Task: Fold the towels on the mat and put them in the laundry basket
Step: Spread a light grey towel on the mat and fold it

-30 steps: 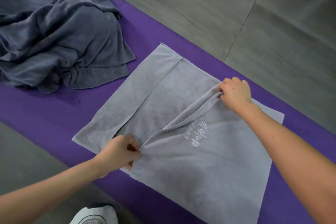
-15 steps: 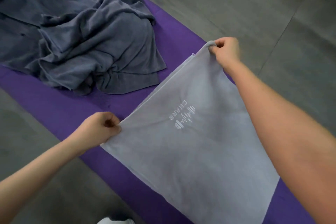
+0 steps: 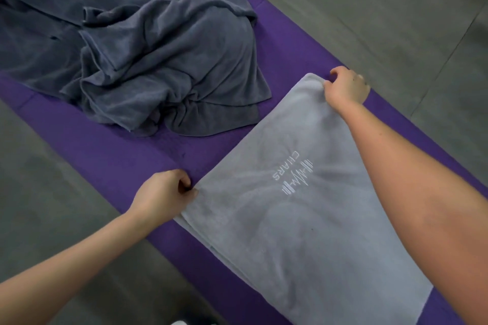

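Illumination is even, diffuse and moderately dim, with no glare. Soft shadows sit in the folds of the dark towels and under the left hand. Slight overall softness; the lettering on the grey towel is legible. The mat edges bow slightly towards the frame corners

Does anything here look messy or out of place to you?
Only the dark grey towels, which lie crumpled in an unfolded heap at the far end of the purple mat. The light grey towel lies flat and smooth, its far corners pinched by the left hand and the right hand.
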`<act>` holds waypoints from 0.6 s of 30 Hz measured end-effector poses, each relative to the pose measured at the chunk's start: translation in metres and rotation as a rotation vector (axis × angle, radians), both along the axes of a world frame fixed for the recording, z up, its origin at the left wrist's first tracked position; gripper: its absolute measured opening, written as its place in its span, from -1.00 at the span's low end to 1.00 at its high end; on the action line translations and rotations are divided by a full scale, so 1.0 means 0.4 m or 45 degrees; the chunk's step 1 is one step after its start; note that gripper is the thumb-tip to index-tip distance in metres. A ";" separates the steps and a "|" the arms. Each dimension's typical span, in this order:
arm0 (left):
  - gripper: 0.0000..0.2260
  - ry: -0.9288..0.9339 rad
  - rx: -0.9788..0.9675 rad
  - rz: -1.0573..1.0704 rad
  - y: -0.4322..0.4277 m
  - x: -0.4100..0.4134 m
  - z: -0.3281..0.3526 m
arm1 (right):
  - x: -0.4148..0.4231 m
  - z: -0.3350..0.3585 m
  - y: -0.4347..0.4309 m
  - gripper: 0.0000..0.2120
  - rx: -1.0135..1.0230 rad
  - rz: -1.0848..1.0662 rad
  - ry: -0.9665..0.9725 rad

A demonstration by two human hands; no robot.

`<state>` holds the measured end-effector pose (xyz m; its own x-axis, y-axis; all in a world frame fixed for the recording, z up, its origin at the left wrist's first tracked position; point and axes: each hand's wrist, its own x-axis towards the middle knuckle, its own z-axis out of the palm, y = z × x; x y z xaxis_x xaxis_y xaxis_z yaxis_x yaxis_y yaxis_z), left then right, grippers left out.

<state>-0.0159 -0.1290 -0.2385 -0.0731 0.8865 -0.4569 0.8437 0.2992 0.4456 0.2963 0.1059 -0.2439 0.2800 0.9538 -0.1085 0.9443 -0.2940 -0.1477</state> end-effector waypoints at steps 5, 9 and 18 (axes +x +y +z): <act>-0.79 0.121 0.064 -0.079 0.000 0.023 0.003 | 0.146 0.011 -0.158 -0.68 0.006 -0.062 -0.015; -0.79 0.207 0.367 -0.211 0.002 0.080 0.024 | 0.281 0.017 -0.343 -0.67 -0.130 -0.035 -0.161; -0.84 0.000 0.508 -0.581 -0.101 0.472 0.126 | 0.583 0.069 -0.762 -0.70 -0.227 -0.058 -0.159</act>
